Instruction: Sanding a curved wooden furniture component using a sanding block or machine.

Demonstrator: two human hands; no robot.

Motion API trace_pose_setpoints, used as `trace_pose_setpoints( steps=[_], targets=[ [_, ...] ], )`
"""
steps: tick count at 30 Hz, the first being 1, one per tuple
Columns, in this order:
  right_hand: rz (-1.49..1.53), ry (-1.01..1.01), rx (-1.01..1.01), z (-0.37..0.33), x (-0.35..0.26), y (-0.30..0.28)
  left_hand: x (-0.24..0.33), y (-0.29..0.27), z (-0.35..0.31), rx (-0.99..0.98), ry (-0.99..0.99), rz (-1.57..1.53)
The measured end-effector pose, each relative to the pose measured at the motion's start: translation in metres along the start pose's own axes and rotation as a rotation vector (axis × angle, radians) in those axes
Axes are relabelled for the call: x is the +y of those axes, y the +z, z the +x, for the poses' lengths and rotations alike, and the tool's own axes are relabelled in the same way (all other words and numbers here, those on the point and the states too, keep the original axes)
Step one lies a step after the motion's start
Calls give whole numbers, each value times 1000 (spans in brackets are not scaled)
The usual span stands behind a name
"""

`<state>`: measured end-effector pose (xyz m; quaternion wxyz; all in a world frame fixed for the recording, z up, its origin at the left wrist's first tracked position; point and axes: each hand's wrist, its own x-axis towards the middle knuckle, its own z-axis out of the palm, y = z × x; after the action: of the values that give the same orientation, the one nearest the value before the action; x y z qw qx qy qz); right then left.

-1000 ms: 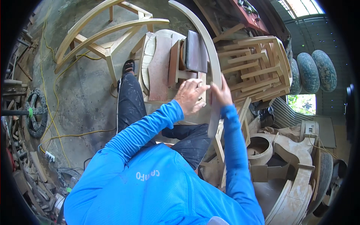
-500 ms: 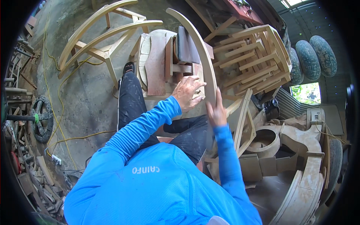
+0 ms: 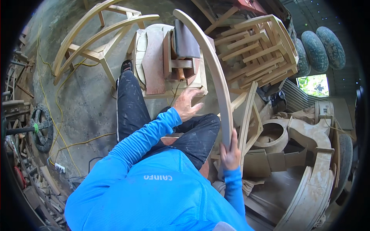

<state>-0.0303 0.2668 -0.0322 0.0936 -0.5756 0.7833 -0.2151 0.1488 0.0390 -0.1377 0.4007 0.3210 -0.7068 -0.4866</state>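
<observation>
A long curved strip of pale wood stands in front of me, arching from the upper middle down to my right. My right hand grips it near its lower end, with the fingers wrapped around the edge. My left hand is off the strip, to its left, its fingers apart and nothing in them. Beyond that hand is a wooden workstand carrying a dark grey belt-like sheet and a brown roller. A reddish-brown board lies on the stand's left side.
A frame with curved wooden rails stands at the far left. Stacked slatted wooden frames rise at the right, near a narrow wooden frame. A yellow cord crosses the concrete floor. Scrap wood lines the left.
My left hand has come away from the strip and drawn back toward me. My right hand has moved nearer my body, now gripping the strip's lower end.
</observation>
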Motion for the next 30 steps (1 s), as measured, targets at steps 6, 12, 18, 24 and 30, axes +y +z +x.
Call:
trace_pose_setpoints(
  steps=[6, 12, 18, 24, 30],
  targets=[
    [-205, -180, -42, 221, -25, 84, -24, -39, -12, 142, -31, 50],
    [-526, -239, -42, 404, -98, 134, -41, -90, -8, 319, -132, 52],
    [-591, -321, 45, 415, -129, 141, -24, -88, 1, 316, -162, 33],
    [-560, -389, 33, 256, -42, 95, -10, -49, -11, 203, -27, 52],
    [-430, -406, 57, 21, 65, 32, 12, -21, -15, 80, -40, 4]
  ],
)
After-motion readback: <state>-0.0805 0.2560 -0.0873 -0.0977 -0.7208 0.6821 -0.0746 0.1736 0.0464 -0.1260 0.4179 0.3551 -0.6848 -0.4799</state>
